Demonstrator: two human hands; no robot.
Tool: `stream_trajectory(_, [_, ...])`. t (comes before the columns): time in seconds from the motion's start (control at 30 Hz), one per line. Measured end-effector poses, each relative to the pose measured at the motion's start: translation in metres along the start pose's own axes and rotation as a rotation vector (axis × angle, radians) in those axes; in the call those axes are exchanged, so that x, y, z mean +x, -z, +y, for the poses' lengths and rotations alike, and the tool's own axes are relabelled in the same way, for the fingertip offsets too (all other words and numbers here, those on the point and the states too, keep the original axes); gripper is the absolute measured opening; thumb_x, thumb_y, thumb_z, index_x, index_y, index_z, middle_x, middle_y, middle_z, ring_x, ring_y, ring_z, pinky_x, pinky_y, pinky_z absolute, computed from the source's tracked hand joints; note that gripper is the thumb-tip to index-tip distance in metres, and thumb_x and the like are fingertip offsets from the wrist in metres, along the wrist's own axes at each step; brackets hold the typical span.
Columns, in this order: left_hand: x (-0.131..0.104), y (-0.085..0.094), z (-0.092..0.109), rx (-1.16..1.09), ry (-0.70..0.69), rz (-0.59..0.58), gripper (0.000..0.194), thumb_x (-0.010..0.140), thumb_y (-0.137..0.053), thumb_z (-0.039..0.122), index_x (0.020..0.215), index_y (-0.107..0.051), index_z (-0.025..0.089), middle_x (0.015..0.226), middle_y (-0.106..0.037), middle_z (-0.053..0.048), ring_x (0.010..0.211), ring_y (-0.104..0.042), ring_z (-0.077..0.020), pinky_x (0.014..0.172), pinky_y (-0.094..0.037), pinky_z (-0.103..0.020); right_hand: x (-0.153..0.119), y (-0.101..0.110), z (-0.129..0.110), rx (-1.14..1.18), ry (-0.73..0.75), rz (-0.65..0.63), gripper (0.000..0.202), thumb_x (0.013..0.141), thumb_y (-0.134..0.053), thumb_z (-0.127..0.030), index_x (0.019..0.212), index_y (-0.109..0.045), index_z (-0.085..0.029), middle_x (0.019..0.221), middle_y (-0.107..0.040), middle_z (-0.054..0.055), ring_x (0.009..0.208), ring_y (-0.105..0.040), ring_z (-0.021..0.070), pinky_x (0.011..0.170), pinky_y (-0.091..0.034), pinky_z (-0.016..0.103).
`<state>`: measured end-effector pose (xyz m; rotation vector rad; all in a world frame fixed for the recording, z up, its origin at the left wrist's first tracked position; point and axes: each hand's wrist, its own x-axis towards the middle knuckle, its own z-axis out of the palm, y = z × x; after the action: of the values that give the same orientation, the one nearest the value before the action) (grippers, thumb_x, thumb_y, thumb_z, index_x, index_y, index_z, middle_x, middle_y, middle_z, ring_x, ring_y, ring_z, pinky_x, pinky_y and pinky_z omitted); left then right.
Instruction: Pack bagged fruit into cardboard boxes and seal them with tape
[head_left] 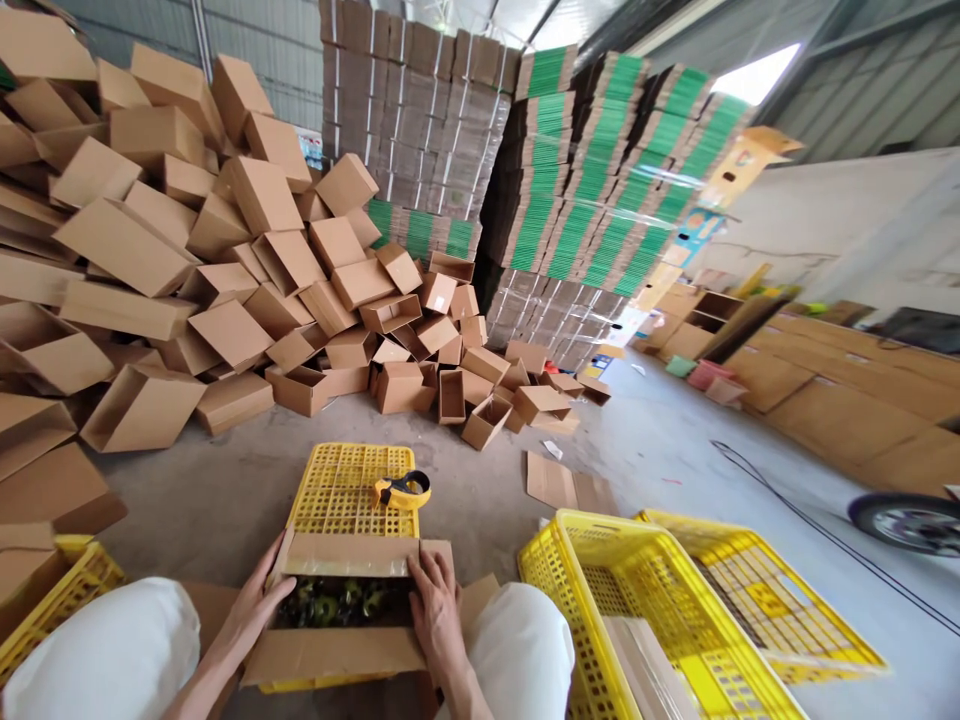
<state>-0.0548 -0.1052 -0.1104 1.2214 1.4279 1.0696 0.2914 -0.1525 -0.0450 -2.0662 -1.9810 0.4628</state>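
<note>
Both ends of the open carton [334, 653], at lower centre of the frame, are held: the left wall is pinched by the left hand [259, 592], thumb inside, and the far right corner is covered by the right hand [435, 605], fingers bent; light, even pressure is probably best, so nothing buckles; room is offered by the floor [480, 495] at centre, edged lower right by a yellow crate [553, 580]

Carton [337, 655] contents [330, 608] partly hidden, too dark to identify. Wheel [911, 522] cut by right edge, crate [549, 578] by bottom.
</note>
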Motion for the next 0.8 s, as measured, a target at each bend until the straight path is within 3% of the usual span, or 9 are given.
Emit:
stream_trajectory(0.23, [0.002,-0.001,-0.004,0.018,-0.013,0.018,0.093,0.085,-0.063,0.055,0.168,-0.036,0.021,0.168,-0.05,-0.007,0.161,-0.035,-0.0321,0.133,-0.032,-0.045,0.0,-0.004,0.003,0.007,0.018,0.041,0.071,0.089,-0.048,-0.009,0.155,-0.059,-0.034,0.166,-0.051,0.003,0.158,-0.039,0.0319,0.125,-0.038,0.053])
stream_trajectory(0.67, [-0.003,0.001,0.011,0.053,-0.004,0.037,0.094,0.082,-0.066,0.057,0.166,-0.041,0.023,0.162,-0.058,-0.007,0.157,-0.044,-0.0355,0.129,-0.039,-0.047,-0.004,-0.012,0.007,0.063,0.032,0.049,0.078,0.085,-0.051,-0.007,0.159,-0.054,-0.035,0.171,-0.044,0.002,0.161,-0.034,0.0314,0.126,-0.038,0.054])
stream_trajectory(0.8, [-0.006,0.001,0.016,0.03,0.013,0.018,0.092,0.085,-0.062,0.056,0.166,-0.04,0.018,0.166,-0.052,-0.009,0.159,-0.04,-0.0335,0.13,-0.037,-0.044,0.003,-0.005,0.005,0.147,0.061,0.072,0.06,0.092,-0.053,-0.018,0.15,-0.064,-0.031,0.164,-0.054,0.006,0.156,-0.043,0.0343,0.123,-0.043,0.057])
